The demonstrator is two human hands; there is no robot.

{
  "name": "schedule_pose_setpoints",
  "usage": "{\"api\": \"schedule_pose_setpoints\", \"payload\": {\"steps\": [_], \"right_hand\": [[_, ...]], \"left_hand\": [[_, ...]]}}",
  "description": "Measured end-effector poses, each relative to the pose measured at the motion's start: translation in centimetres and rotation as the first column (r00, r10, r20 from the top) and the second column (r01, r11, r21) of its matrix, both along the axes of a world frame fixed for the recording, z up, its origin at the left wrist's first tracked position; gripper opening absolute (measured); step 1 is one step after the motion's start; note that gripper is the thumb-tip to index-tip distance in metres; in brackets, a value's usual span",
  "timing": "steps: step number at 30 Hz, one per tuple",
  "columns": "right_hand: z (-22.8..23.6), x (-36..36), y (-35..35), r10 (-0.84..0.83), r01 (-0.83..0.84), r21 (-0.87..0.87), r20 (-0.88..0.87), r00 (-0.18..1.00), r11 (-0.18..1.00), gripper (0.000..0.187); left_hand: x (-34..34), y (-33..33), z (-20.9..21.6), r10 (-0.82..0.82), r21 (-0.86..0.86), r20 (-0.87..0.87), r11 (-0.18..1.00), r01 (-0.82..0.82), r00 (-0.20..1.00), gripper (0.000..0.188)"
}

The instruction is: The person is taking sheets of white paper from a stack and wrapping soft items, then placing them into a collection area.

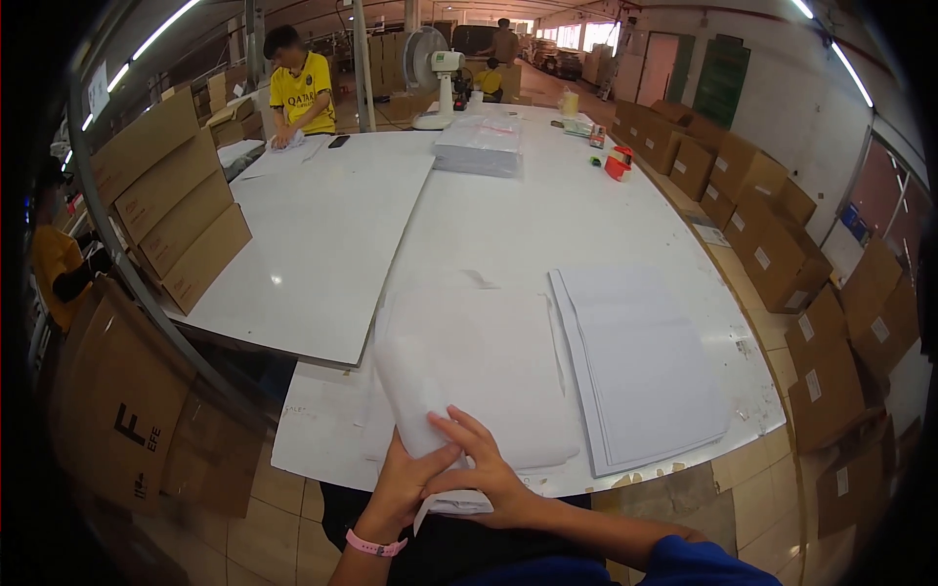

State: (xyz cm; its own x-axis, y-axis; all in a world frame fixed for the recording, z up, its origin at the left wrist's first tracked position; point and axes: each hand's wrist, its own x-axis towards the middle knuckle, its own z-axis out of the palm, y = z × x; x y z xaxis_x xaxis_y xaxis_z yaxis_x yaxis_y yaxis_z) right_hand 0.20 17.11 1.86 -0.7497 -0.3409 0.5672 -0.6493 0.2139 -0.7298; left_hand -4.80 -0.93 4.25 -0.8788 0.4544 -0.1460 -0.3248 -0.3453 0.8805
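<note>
Head view, looking down on a white table point(547, 215). Holding folded white paper point(410, 391) at the near edge, with the left hand point(405, 483) curled nearly closed around its lower end and the right hand point(489, 479) bent over the same end, with fingertips slightly parted; cannot tell how firmly. Lying beneath and beside the fold, more white sheets point(503, 371); just to the right, a paper stack point(640, 376), with no print that can be made out. Worn on the left wrist, a pink band point(376, 543). Marked with large black lettering and handling symbols, a tall carton point(107, 381) at lower left; printed small in red-brown, the stacked cartons point(181, 210) above. Stuck with white labels too small to read, brown cartons point(782, 254) along the right. Lettered darkly across the chest, a co-worker's yellow shirt point(305, 93).
</note>
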Motion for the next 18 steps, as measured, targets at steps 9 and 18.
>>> {"api": "schedule_pose_setpoints", "payload": {"steps": [9, 18], "right_hand": [[-1.2, -0.5, 0.8, -0.203, 0.238, -0.227, 0.166, 0.965, 0.944, 0.054], [-2.5, 0.2, 3.9, 0.074, 0.257, -0.44, 0.606, 0.792, 0.86, 0.087]], "left_hand": [[-1.1, 0.3, -4.9, -0.192, 0.176, -0.053, 0.964, 0.198, 0.98, 0.1], [-1.5, 0.8, -2.8, -0.385, -0.209, -0.275, 0.919, 0.336, 0.881, 0.147]]}}
